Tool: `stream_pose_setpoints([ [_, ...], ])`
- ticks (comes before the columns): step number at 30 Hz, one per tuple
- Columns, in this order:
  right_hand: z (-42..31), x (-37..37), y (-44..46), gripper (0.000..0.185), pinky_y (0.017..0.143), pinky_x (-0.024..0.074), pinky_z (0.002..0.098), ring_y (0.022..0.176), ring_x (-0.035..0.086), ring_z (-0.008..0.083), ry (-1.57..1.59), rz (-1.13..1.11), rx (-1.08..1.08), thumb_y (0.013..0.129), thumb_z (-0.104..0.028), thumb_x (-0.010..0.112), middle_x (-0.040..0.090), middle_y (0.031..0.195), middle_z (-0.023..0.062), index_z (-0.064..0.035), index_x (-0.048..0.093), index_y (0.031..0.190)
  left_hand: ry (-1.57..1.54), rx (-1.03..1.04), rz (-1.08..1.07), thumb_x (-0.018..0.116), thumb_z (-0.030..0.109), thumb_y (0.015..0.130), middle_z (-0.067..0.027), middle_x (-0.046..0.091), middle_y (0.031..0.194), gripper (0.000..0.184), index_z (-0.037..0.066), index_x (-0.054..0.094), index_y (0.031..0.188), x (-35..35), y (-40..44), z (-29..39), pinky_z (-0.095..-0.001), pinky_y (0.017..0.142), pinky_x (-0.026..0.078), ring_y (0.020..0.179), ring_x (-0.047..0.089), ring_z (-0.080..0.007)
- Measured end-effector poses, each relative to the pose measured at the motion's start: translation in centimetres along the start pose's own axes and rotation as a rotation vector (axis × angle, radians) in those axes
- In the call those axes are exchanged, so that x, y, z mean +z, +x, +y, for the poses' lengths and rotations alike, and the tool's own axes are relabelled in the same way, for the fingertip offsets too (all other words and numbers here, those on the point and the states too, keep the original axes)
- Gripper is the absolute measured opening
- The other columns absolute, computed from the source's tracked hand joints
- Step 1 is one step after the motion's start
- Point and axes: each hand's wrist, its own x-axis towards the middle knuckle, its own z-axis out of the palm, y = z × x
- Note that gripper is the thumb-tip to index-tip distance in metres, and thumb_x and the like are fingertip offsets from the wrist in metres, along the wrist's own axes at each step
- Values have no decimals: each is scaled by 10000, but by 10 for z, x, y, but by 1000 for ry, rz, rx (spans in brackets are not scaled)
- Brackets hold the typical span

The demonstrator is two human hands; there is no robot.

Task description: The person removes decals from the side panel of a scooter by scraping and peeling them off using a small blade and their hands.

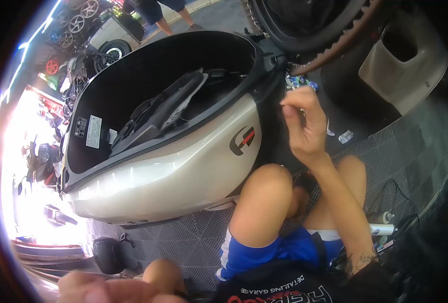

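My right hand (305,123) is raised over the dark floorboard of a scooter, its thumb and fingers pinched together. Whatever may be between the fingertips is too small to make out. At the bottom left edge, my left hand (95,289) is close to the camera and blurred; its grip is unclear. Left of my right hand stands the scooter's pearl-beige side panel (168,187) with a black and red emblem (242,141). Above it gapes a black storage well (133,83), where a loose black trim piece (163,108) lies slanted.
A beige front fairing (410,65) rises at the upper right. Small wrappers (345,136) lie near the floorboard. A white tube (383,229) and a black cable rest by my right side. Behind are a wheel (114,50) and another person's legs (158,17).
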Motion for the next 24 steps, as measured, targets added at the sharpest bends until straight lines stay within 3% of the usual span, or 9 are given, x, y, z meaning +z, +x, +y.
stream_pose_setpoints([
  [2,-5,17,2,57,783,435,357,826,578,243,50,75,81,950,-17,658,615,890,66,-54,635,986,-197,-379,-372,670,294,966,-180,574,1347,383,72,610,1272,-11,-22,12,-488,1049,439,1252,561,-324],
  [4,-8,27,2,47,750,398,340,796,563,216,36,111,110,961,-47,663,608,877,32,-79,645,989,-398,-397,-630,707,189,904,-197,596,1400,369,30,607,1222,3,-31,9,-516,1113,398,1316,547,-350],
  [5,-7,31,1,41,735,379,330,780,554,202,26,116,99,966,-63,667,603,868,14,-92,650,990,-417,-463,-539,700,95,896,-199,622,1362,279,29,644,1162,35,-37,22,-507,1097,416,1306,555,-354],
  [8,-7,38,-17,23,726,368,321,765,551,186,29,125,114,971,-89,675,592,857,1,-109,665,968,-364,-297,-580,730,20,846,-201,613,1385,357,46,681,1198,74,-48,21,-475,1062,455,1294,568,-359],
  [12,-13,38,-26,57,678,441,332,753,559,199,96,72,132,965,-71,688,578,888,41,-98,693,1015,-296,-262,-661,790,114,831,-140,591,1432,423,131,723,1249,105,-56,33,-474,1127,368,1314,553,-321],
  [15,-12,35,-26,90,614,483,305,718,572,204,76,72,113,958,-67,705,560,904,71,-91,705,1045,-165,-220,-689,828,189,786,-52,613,1415,422,167,740,1198,112,-58,42,-471,1120,366,1329,528,-293],
  [24,-5,33,-29,155,615,508,318,717,608,211,55,79,79,899,19,724,579,892,76,-66,718,1029,-102,-218,-710,815,217,806,-22,648,1373,274,163,751,1067,113,-61,46,-483,1118,368,1325,527,-293],
])
